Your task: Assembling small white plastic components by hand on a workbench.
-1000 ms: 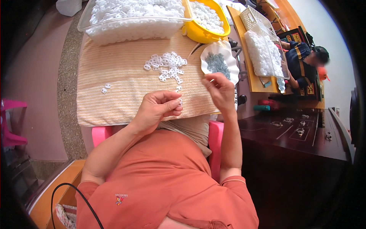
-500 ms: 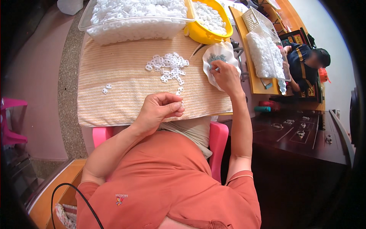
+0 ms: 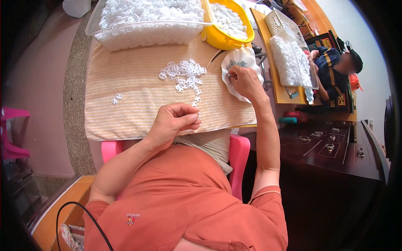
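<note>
My left hand [image 3: 176,124] is closed in a pinch above the near edge of the table. A bit of white shows at its fingertips, seemingly one of the small white two-holed plastic pieces, but most of it is hidden. My right hand [image 3: 246,82] hovers over a white wavy-rimmed dish [image 3: 230,88], thumb and fingers pressed together; whatever they hold is too small to make out. Small blue-grey parts [image 3: 237,63] lie in that dish. A loose pile of white two-holed pieces [image 3: 184,72] lies on the striped cloth, a few trailing toward my left hand.
A clear bin [image 3: 146,35] heaped with white pieces and a yellow basin [image 3: 222,40] stand at the table's far side. Two white pieces [image 3: 117,99] lie apart at left. Rightward, a co-worker [image 3: 335,69] sits by another full bin [image 3: 293,62]. A pink chair [image 3: 239,157] surrounds me.
My right hand has shifted slightly left and toward me over the dish, fingers still pinched. My left hand has barely moved.
</note>
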Demonstrator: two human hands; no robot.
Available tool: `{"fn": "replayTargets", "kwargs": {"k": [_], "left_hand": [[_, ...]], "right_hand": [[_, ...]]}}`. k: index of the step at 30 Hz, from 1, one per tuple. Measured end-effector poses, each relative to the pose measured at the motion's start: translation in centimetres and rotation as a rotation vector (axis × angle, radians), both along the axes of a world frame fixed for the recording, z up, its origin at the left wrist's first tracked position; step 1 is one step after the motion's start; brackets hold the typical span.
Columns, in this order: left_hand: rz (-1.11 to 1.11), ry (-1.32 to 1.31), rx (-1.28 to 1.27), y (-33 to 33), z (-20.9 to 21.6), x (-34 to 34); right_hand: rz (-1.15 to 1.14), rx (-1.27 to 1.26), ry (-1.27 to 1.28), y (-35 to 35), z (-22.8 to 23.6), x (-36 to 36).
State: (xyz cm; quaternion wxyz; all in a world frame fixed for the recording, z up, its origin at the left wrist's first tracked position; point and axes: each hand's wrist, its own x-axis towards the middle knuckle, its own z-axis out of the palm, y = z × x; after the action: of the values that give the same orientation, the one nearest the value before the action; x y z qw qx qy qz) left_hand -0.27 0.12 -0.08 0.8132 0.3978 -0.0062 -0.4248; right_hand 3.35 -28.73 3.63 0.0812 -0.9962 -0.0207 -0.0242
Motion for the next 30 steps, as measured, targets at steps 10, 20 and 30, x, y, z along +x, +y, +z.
{"fn": "replayTargets", "kwargs": {"k": [10, 20, 30], "left_hand": [[0.001, 0.008, 0.015, -0.02, 0.11, -0.04], [0.003, 0.009, 0.009, -0.13, -0.05, 0.01], [-0.001, 0.008, 0.009, -0.13, -0.11, -0.10]], "right_hand": [[0.008, 0.020, 0.025, -0.30, 0.28, -0.35], [-0.005, 0.065, 0.009, -0.20, 0.76, -0.84], [0.065, 0.054, -0.003, -0.35, 0.22, -0.44]]}}
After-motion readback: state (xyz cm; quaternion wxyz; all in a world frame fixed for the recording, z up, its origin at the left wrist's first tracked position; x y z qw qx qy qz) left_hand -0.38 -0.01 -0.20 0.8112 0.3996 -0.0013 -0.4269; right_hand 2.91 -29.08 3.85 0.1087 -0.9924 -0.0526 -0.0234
